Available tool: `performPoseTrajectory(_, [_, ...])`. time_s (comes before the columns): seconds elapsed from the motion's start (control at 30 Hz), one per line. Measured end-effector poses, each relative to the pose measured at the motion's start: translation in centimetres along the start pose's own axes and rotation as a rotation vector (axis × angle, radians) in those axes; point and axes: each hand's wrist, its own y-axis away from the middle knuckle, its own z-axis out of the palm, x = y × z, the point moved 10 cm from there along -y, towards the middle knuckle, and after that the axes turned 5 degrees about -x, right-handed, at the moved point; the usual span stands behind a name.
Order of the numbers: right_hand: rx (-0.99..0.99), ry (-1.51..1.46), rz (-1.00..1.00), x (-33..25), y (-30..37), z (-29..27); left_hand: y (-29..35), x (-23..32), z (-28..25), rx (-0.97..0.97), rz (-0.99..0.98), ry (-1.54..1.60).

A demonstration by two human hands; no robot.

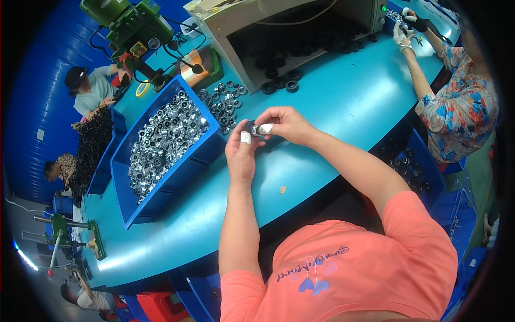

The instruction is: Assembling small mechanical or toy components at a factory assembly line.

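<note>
Above the teal table, my left hand [241, 153] and my right hand [288, 124] meet at the fingertips. Pinched between them is a small black and silver round part [252, 127], partly hidden by the fingers. Both hands are closed on it, and white tape wraps a digit on each. Just beyond my left hand, several loose silver and black round parts [225, 102] lie on the table. To the left stands a blue bin [185, 185] heaped with similar shiny metal parts [161, 145].
A light-coloured open-fronted box [236, 61] holds black rings [291, 86], some spilling in front. A green bench press [131, 35] stands behind the bin. At right a person in a floral shirt [456, 118] works in gloves; others sit at left. A scrap [282, 189] lies on the teal table [316, 161].
</note>
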Motion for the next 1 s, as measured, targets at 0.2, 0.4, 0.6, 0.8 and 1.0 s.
performPoseTrajectory(0.2, [0.065, 0.122, -0.071, -0.7, 0.3, 0.2, 0.0, -0.4, -0.2, 0.020, -0.025, -0.046])
performPoseTrajectory(0.4, [0.091, 0.235, -0.092, -0.7, 0.4, 0.0, 0.0, -0.3, 0.5, -0.021, -0.039, -0.032])
performPoseTrajectory(0.6, [0.066, 0.088, -0.051, 0.1, 0.2, 0.2, -0.2, -0.6, 0.1, 0.019, -0.035, -0.027])
performPoseTrajectory(0.8, [0.066, 0.134, -0.049, -0.1, 0.3, 0.3, 0.0, 1.0, 0.9, -0.024, 0.104, -0.305])
performPoseTrajectory(1.0, [0.087, 0.119, -0.017, 0.6, 0.2, -0.3, 0.3, 0.9, 1.9, -0.021, 0.085, -0.242])
